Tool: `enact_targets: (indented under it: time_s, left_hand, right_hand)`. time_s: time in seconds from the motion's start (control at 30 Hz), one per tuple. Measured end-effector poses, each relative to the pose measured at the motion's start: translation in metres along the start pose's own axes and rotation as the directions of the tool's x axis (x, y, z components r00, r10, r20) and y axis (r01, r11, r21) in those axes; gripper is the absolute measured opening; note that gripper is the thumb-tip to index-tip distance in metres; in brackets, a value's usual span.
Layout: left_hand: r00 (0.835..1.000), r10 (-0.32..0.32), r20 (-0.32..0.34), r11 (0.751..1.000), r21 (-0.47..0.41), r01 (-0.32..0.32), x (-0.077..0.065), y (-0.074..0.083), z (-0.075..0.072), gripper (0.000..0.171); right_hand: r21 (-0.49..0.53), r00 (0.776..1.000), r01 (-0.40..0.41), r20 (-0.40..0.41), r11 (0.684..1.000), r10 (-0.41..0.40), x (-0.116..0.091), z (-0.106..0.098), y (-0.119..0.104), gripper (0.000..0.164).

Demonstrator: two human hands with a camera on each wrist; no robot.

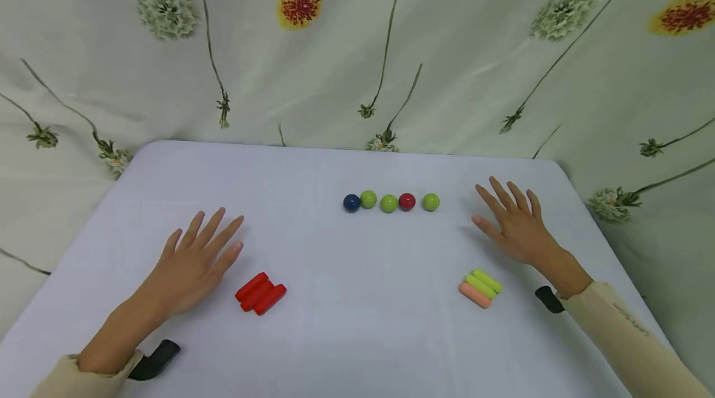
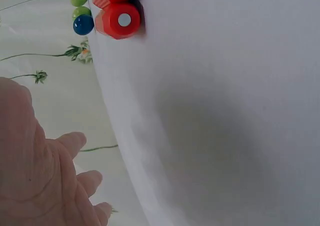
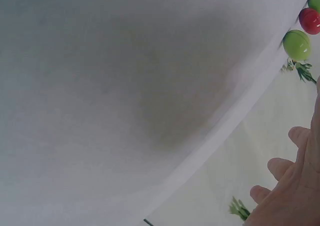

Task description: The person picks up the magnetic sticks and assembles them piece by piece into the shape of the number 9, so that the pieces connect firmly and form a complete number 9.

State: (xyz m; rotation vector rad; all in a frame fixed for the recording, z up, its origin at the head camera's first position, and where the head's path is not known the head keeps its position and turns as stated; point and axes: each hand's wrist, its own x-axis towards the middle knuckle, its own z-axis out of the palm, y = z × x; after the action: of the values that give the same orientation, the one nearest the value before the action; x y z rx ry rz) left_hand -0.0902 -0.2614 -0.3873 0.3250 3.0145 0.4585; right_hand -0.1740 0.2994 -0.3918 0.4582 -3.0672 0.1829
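Observation:
My left hand is held over the left part of the table, fingers spread and holding nothing. Just right of it lie three short red sticks side by side; in the left wrist view the red sticks look faceted, with a pale round spot on the end. Over the right side, my right hand has its fingers extended and grips nothing. Below it are two yellow-green sticks and an orange stick. Glossy balls form a row at the back: dark blue, red and three green.
A white table with rounded far corners carries everything. Behind it hangs a pale cloth printed with flowers. Dark straps show at both wrists, by the beige sleeves.

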Motion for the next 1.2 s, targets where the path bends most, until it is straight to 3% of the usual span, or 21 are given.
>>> enact_targets:
  time_s: [0.2,0.3,0.43,0.57,0.73,0.93,1.2]
  left_hand:
    - [0.998,0.063,-0.017,0.983,-0.171,-0.065,-0.006,0.006,0.004,0.059]
    - [0.996,0.084,0.011,0.949,-0.305,-0.077,-0.007,0.008,0.004,0.058]
    - [0.991,0.131,0.025,0.902,-0.419,-0.109,-0.005,0.009,0.001,0.053]
    - [0.985,0.173,0.006,0.886,-0.437,-0.153,-0.003,0.008,0.001,0.049]
    - [0.99,0.141,0.019,0.895,-0.429,-0.12,-0.003,0.005,0.002,0.046]
    - [0.987,0.155,0.04,0.859,-0.499,-0.115,-0.002,-0.004,0.006,0.028]
    - [0.975,0.193,0.106,0.822,-0.561,-0.102,-0.003,-0.007,0.012,0.026]
  right_hand:
    - [0.056,0.999,0.022,0.033,0.998,-0.024,0.01,0.0,-0.013,0.07]
    - [0.096,0.998,0.028,0.051,0.995,-0.033,0.014,-0.001,-0.019,0.07]
    - [0.129,0.998,0.049,0.037,0.99,-0.054,0.021,0.001,-0.023,0.067]
    - [0.175,0.995,0.095,0.002,0.98,-0.097,0.03,0.006,-0.025,0.064]
    - [0.253,0.991,0.13,0.007,0.959,-0.136,0.038,0.005,-0.031,0.063]
    - [0.369,0.984,0.113,0.09,0.923,-0.157,0.048,0.003,-0.038,0.064]
    - [0.465,0.98,0.139,0.06,0.874,-0.188,0.057,0.002,-0.041,0.054]
